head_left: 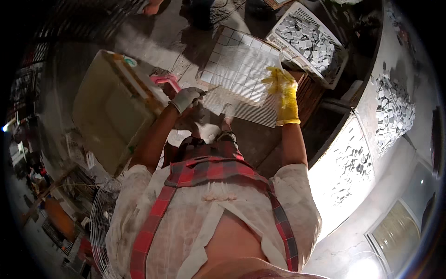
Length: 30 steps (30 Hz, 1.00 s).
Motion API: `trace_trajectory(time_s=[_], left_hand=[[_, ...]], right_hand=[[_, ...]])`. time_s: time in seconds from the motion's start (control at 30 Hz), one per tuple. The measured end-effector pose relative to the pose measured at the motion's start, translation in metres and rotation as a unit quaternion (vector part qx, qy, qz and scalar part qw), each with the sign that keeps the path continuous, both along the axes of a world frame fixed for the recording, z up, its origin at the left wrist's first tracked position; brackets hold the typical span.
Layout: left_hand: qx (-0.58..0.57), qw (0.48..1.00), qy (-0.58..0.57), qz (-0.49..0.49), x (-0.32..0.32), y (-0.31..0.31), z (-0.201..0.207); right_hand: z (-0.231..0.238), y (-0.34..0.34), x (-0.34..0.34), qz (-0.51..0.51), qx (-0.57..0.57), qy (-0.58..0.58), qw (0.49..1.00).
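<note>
Item one, your left hand [186, 98]: white work glove, fingers closed around a thin pointed tool [210, 90] whose tip rests at the near-left edge of the tile sheet [239, 69]. Item two, your right hand [280, 82]: yellow rubber glove, fingers curled onto the sheet's right edge, pinching it and holding it tilted up. Item three, the tile sheet itself: a grid of small pale square tiles on a backing, lying between both hands above your knees, with a ribbed white board [253, 113] showing under its near edge. Step in hand, by my judgement: you are working along the joints or edge of the sheet with the tool while steadying it; the next move calls for keeping the right-hand grip firm and guiding the tip along a joint without lifting tiles. Item four, a white slotted plastic crate [333, 52], upper right, filled with loose grey-white tile pieces. Item five, a heap of similar loose pieces [394, 109] on the curved pale bench at far right. Item six, a large yellowish rectangular tub [111, 109] at your left, with a pink handle [166, 80] beside its corner. No readable label is visible on any of these.
</note>
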<state>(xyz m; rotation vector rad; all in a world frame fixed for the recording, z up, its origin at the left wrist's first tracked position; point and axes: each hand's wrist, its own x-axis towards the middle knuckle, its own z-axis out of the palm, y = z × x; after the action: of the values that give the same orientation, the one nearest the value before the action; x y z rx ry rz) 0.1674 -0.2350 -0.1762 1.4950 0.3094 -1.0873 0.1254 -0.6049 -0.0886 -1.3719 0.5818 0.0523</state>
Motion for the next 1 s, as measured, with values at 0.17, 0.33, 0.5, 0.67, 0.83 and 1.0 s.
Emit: trace_trajectory(time_s=[0.17,0.33,0.5,0.67,0.83,1.0], left_hand=[[-0.012,0.984,-0.17,-0.055,0.054,-0.003,-0.055],[0.077,0.989,-0.118,-0.054,0.096,-0.016,-0.044],[0.07,0.989,-0.129,-0.034,0.112,-0.016,-0.069],[0.062,0.986,-0.151,-0.039,0.117,-0.022,-0.075],[0.055,0.99,-0.126,-0.016,0.115,-0.015,-0.092],[0.043,0.993,-0.112,0.008,0.112,-0.008,-0.1]], right_hand=[[-0.051,-0.003,0.036,-0.035,0.009,0.004,0.999],[-0.073,-0.012,0.064,-0.038,0.002,0.01,0.999],[-0.076,-0.009,0.08,-0.063,-0.002,0.049,0.997],[-0.091,-0.011,0.08,-0.077,0.02,0.026,0.997],[-0.107,-0.014,0.077,-0.073,0.04,0.03,0.996],[-0.126,-0.013,0.075,-0.086,0.039,0.012,0.995]])
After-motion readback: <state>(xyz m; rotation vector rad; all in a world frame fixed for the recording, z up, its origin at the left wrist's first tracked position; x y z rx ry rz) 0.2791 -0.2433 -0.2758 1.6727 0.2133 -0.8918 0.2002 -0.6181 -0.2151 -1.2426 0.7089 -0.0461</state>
